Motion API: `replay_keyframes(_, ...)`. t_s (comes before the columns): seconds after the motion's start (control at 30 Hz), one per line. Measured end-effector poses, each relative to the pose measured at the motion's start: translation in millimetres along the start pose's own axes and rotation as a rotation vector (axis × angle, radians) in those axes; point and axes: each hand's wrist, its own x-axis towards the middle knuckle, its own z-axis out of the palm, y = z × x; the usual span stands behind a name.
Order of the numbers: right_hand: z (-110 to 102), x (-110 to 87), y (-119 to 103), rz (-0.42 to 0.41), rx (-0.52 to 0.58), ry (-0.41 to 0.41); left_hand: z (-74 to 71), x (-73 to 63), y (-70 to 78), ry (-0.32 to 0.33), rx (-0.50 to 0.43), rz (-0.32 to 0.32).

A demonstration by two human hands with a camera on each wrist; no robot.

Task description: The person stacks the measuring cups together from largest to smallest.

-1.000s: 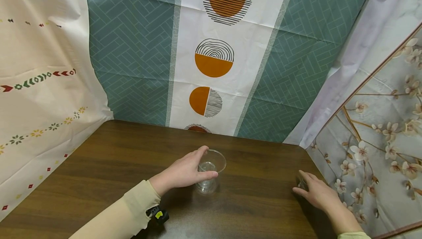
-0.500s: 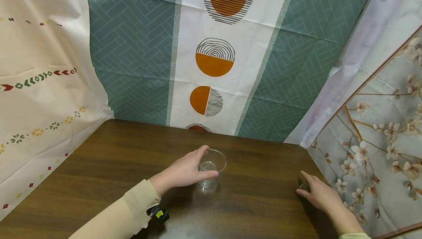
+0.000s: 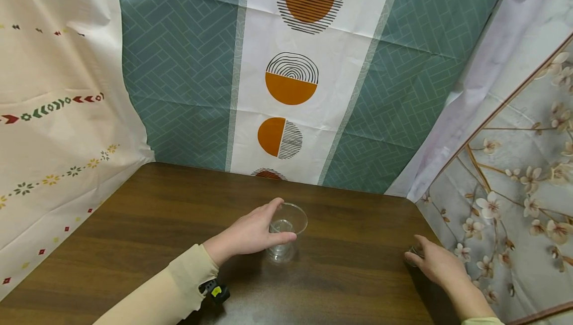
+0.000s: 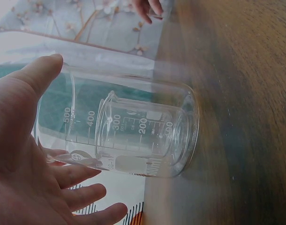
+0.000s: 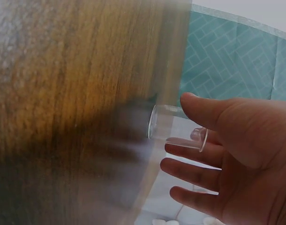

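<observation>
A large clear glass beaker (image 3: 297,225) with white volume marks stands upright on the wooden table. Nested inside it is a smaller beaker (image 4: 143,129), seen best in the left wrist view. My left hand (image 3: 250,233) holds the large beaker near its rim, thumb on one side and fingers on the other. Toward the table's right edge, my right hand (image 3: 440,263) holds a small clear beaker (image 5: 178,126) between thumb and index finger, with its other fingers extended below. In the head view that small beaker is mostly hidden by the hand. Its base is at or close to the tabletop; contact is unclear.
The dark wooden table (image 3: 134,225) ends at a green and white patterned cloth (image 3: 188,91) behind. A cream cloth (image 3: 58,131) hangs on the left, and a floral cloth (image 3: 506,215) borders the right edge.
My right hand has shifted slightly to the right, and its thumb and index finger have drawn in around the small beaker. The left hand and large beaker look unmoved.
</observation>
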Motion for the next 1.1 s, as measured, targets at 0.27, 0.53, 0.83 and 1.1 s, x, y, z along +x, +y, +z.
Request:
replay_keyframes(0.27,1,1.1,-2,-0.018,0.001,0.036,0.3,0.5,-0.8,0.001,0.007,0.005)
replay_keyframes(0.53,4,6.4,-11,-0.038,-0.001,0.059,0.6,0.4,-0.7,0.002,0.009,-0.001)
replay_keyframes(0.83,5,9.9,-22,-0.067,0.008,0.087,1.2,0.5,-0.9,0.005,0.006,0.002)
replay_keyframes(1.1,0,6.5,-18,-0.052,0.032,0.066,1.0,1.2,-1.3,0.003,0.010,0.001)
